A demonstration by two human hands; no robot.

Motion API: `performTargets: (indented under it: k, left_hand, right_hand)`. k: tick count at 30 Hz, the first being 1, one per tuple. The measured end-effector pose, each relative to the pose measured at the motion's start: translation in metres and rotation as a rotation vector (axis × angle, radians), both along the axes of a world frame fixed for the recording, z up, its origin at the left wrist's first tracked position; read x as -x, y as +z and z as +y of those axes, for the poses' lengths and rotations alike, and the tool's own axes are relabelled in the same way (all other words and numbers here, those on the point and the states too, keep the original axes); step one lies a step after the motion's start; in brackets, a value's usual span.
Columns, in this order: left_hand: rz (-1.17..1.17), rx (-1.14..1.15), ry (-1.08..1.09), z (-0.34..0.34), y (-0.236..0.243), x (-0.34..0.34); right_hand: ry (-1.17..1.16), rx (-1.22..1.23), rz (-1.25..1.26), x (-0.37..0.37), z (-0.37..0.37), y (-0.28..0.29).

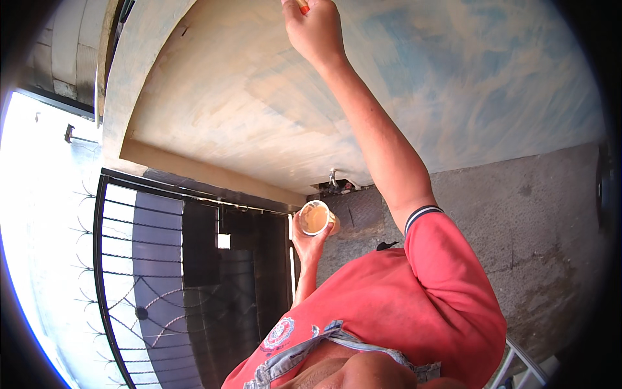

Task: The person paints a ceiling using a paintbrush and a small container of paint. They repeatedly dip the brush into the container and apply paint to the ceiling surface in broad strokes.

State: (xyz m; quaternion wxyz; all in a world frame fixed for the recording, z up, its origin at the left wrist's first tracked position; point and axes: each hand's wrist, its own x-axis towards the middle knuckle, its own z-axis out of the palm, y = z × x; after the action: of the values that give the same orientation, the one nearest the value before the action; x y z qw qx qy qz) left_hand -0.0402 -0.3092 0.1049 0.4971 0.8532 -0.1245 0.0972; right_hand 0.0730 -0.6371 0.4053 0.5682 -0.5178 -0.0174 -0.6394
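My left hand [310, 241] is wrapped around a tub of paint [315, 218], a small white-rimmed plastic one with peach-coloured paint inside. My right arm stretches up across the view to the wall. At the top edge my right hand [315, 29] is closed on a paintbrush [302, 6]; only a bit of its handle with an orange-red part shows, and its bristles are out of view. Before me the wall [246, 97] bears uneven, streaky strokes of peach over pale blue.
A metal tap or pipe end [333, 176] sticks out by a broken hole low in the wall. To the left stands a dark barred metal gate [146, 256]. Grey concrete ground [525, 201] lies at right, and a pale metal frame, perhaps a ladder [523, 362], shows at lower right.
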Motion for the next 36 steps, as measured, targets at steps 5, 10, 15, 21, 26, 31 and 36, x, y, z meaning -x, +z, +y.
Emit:
performTargets:
  k: [5,10,15,21,26,31,36]
  left_hand:
    - [0.047,0.055,0.032,0.002,-0.006,0.001]
    - [0.047,0.028,0.06,-0.004,0.001,0.004]
    - [0.036,0.054,0.079,-0.003,-0.001,0.003]
    - [0.06,0.059,0.075,0.002,-0.005,-0.002]
    - [0.074,0.083,0.076,0.003,-0.007,-0.004]
    - [0.077,0.108,0.07,0.009,-0.021,-0.009]
    - [0.085,0.081,0.064,0.006,-0.02,-0.011]
  right_hand:
    - [0.006,0.035,-0.054,0.001,0.016,0.0]
    - [0.229,-0.118,0.011,0.022,0.03,-0.024]
    - [0.3,-0.089,0.075,0.009,0.023,-0.023]
    - [0.421,-0.075,0.081,0.002,0.042,-0.025]
    - [0.414,-0.004,0.153,-0.011,0.034,-0.018]
    - [0.36,0.014,0.193,-0.01,0.019,-0.011]
    - [0.437,-0.078,0.134,0.012,-0.006,-0.01]
